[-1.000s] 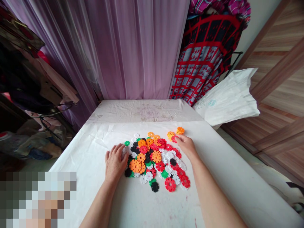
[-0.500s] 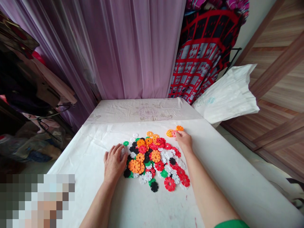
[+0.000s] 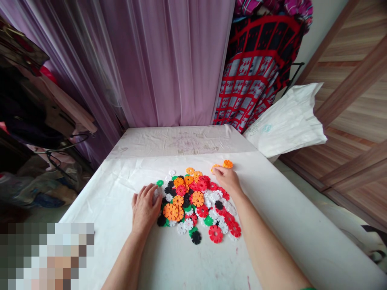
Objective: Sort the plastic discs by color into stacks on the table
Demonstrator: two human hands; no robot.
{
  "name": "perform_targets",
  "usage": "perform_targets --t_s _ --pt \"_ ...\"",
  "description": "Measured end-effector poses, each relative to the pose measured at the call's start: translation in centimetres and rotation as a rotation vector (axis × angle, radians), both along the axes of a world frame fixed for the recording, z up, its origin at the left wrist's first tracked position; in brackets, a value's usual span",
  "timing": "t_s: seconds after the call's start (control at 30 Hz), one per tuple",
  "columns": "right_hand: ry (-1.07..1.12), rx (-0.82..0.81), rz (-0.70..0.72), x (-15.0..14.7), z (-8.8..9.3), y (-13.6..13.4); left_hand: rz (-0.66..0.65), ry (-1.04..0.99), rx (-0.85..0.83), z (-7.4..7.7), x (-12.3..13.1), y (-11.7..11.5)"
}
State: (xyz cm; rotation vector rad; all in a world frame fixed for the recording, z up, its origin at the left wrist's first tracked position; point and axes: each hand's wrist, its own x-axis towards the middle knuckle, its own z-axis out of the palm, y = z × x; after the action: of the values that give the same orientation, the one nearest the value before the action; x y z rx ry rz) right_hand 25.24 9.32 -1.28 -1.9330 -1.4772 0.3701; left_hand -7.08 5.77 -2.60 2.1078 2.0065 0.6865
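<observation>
A pile of notched plastic snowflake discs in orange, red, white, black and green lies on the table, with an orange disc (image 3: 171, 211) on its near left side. My left hand (image 3: 146, 207) rests at the pile's left edge, fingers spread and a white disc partly under the fingertips. Beyond the pile at the right, my right hand (image 3: 228, 180) has its fingers closed on an orange snowflake disc (image 3: 215, 167), mostly covered by them. Just behind that hand lies another orange disc (image 3: 227, 164), apart from the pile.
A white cloth covers the table (image 3: 99, 189). Purple curtains (image 3: 172, 60) hang behind it. A white bag (image 3: 287, 121) stands off the far right corner, near a wooden cabinet (image 3: 350, 100). Clothes on a rack (image 3: 57, 149) are at the left.
My right hand has moved slightly left, over the orange disc beside it. The pinkish piece seen at its fingertips is now hidden. My left hand has stayed in place.
</observation>
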Motion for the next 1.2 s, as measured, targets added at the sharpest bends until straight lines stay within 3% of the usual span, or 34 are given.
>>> perform_targets --t_s 0.07,0.17,0.3,0.5,0.8,1.2 --pt "-0.240 0.037 -0.021 0.1 0.8 0.3 0.003 0.004 0.011 -0.1 0.0 0.0" --pt "-0.555 0.048 0.146 0.8 2.0 0.8 0.000 0.005 0.022 -0.2 0.0 0.1" --pt "-0.745 -0.110 0.310 2.5 3.0 1.9 -0.004 0.002 0.017 -0.2 0.0 0.0" --pt "-0.734 -0.286 0.403 4.3 3.0 3.6 -0.009 -0.004 0.017 -0.2 -0.1 0.0" --pt "-0.641 -0.260 0.376 4.1 2.0 3.9 -0.006 0.001 0.002 -0.3 0.0 0.0" --pt "-0.655 -0.234 0.357 3.3 2.1 3.8 -0.005 -0.009 -0.014 0.0 0.0 0.0"
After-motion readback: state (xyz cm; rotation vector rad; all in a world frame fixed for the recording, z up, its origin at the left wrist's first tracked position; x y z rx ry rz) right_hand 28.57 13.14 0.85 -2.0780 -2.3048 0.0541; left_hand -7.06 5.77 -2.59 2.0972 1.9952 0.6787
